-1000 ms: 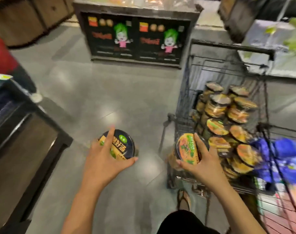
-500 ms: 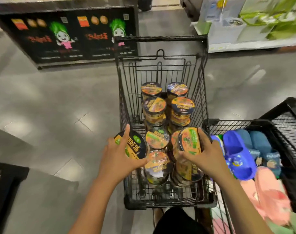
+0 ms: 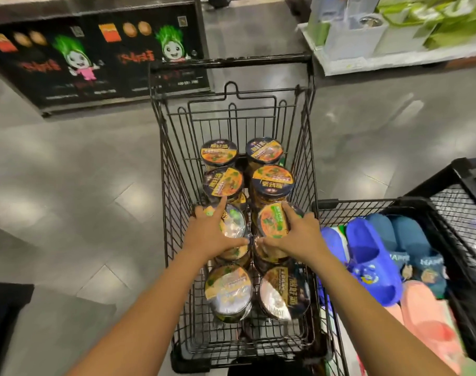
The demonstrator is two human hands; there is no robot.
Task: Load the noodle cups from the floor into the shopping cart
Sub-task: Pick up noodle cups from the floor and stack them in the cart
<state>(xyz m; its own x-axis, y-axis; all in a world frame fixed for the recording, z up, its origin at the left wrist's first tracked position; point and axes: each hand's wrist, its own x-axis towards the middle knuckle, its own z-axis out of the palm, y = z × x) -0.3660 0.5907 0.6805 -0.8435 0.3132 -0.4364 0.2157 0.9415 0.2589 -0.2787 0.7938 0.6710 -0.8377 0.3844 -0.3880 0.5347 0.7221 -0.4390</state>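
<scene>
**Head view.** The shopping cart already carries two rows of noodle cups, running from its far end to its near end and stacked in places. Both hands are down inside the cart over the middle of the rows, each with one more cup. I judge these two are about to be set in place but are not yet let go. The floor shows no cups here; whether more wait out of sight cannot be told.

The left hand grips the pale-lidded cup from above. Its fingers are spread wide across the lid, with the thumb at the near edge. The right hand grips the orange-lidded cup, which tilts toward the camera. Its fingers are curved round the far side, thumb on the near side.
</scene>
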